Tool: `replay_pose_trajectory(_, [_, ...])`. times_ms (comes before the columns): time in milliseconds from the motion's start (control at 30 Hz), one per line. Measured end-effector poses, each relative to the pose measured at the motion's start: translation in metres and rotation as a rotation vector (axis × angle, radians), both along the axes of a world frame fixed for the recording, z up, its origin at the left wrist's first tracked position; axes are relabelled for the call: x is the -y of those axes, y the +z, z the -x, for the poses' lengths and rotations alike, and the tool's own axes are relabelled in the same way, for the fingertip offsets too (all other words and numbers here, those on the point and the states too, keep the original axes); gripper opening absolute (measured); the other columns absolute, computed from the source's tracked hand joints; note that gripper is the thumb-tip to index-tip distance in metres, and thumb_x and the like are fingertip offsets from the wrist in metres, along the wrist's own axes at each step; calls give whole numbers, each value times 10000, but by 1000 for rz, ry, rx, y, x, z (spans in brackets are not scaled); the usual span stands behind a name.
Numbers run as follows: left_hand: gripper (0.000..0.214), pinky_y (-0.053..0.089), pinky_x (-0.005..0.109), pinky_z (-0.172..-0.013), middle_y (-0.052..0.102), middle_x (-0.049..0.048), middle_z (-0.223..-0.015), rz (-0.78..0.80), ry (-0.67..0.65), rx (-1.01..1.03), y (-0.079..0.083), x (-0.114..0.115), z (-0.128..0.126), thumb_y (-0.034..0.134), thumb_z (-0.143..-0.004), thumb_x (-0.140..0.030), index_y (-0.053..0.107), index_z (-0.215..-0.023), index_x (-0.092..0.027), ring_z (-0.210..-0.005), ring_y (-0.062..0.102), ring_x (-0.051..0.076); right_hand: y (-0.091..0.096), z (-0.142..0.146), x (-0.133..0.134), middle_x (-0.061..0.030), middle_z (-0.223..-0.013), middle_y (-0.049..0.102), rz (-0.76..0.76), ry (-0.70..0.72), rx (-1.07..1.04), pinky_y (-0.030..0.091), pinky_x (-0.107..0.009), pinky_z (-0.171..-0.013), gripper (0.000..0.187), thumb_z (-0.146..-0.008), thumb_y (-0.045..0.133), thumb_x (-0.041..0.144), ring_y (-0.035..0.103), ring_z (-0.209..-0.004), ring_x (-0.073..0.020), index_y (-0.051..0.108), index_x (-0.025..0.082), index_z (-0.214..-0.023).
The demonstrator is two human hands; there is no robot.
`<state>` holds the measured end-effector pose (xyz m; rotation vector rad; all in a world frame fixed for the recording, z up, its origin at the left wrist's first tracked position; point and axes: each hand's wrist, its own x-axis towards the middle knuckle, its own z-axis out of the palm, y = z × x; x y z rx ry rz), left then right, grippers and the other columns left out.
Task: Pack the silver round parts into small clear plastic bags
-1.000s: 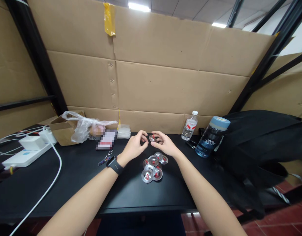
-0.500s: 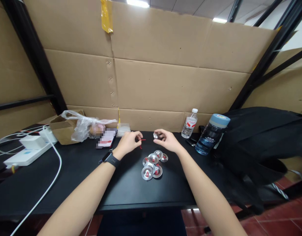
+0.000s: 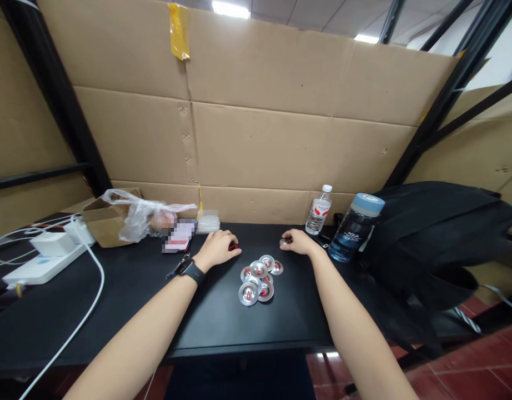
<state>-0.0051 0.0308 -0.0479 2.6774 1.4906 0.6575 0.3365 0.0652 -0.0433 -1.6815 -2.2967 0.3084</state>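
My left hand (image 3: pixel 217 248), with a dark watch on the wrist, rests low over the black table, fingers curled in. A bit of red cord (image 3: pixel 234 246) shows at its fingertips. To the right, my right hand (image 3: pixel 301 243) pinches the edge of a small metal cymbal (image 3: pixel 285 241) at table height. Between my forearms lies a loose, overlapping pile of several silver finger cymbals (image 3: pixel 259 270), round with domed middles and red cord at their centres. Neither hand touches that pile.
Left of the hands are a phone (image 3: pixel 179 236), a clear plastic box (image 3: pixel 208 221), a plastic bag (image 3: pixel 141 216), a cardboard box (image 3: pixel 108 221) and a white power strip (image 3: pixel 43 261). On the right stand a water bottle (image 3: pixel 318 211), a blue-lidded bottle (image 3: pixel 356 229) and a black backpack (image 3: pixel 431 239).
My hands have moved apart and down to the table. The right hand carried its cymbal to the right; the left lowered with the red cord. The pile has stayed put.
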Motion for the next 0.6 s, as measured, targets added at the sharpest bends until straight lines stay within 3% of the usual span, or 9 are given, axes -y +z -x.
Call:
replay_pose_trajectory(133, [193, 414, 418, -942, 721, 54, -1065, 31, -15, -24, -3, -1, 0, 637, -826, -286, 747, -980, -248, -1044, 627, 283, 0, -1, -1, -125, -1138, 734, 10, -1, -5, 508, -315, -901, 460, -729, 802, 300, 697, -1006, -255, 725, 148, -1157])
replay_pose_trajectory(267, [271, 408, 421, -957, 718, 45, -1113, 56, -33, -15, -2, -4, 4, 598, -799, -181, 740, -1018, -254, -1074, 619, 276, 10, 7, 7, -123, -1175, 698, -22, 50, -7, 497, -330, -928, 531, -696, 811, 253, 671, -1022, -248, 701, 162, -1208])
replay_pose_trajectory(367, [298, 413, 409, -969, 707, 45, -1139, 72, -81, 11, 1, -1, 1, 586, -807, -168, 730, -1054, -253, -1091, 612, 264, 23, 22, 22, -82, -1196, 678, 47, 242, -52, 510, -300, -861, 590, -667, 793, 172, 659, -966, -208, 683, 216, -1245])
replay_pose_trajectory(467, [308, 425, 399, -953, 702, 39, -1141, 62, -129, 27, 5, 5, -5, 565, -816, -153, 723, -1059, -258, -1094, 608, 255, 33, 41, 36, -45, -1249, 663, 165, 474, -82, 501, -277, -863, 618, -651, 798, 172, 633, -1061, -211, 684, 269, -1251])
replay_pose_trajectory(600, [318, 429, 395, -946, 707, 38, -1125, 33, -168, 33, 8, 10, -11, 551, -812, -125, 725, -1042, -260, -1086, 607, 251, 34, 60, 45, -15, -1096, 723, 216, 519, -5, 493, -271, -840, 510, -608, 828, 185, 664, -989, -218, 754, 265, -1106])
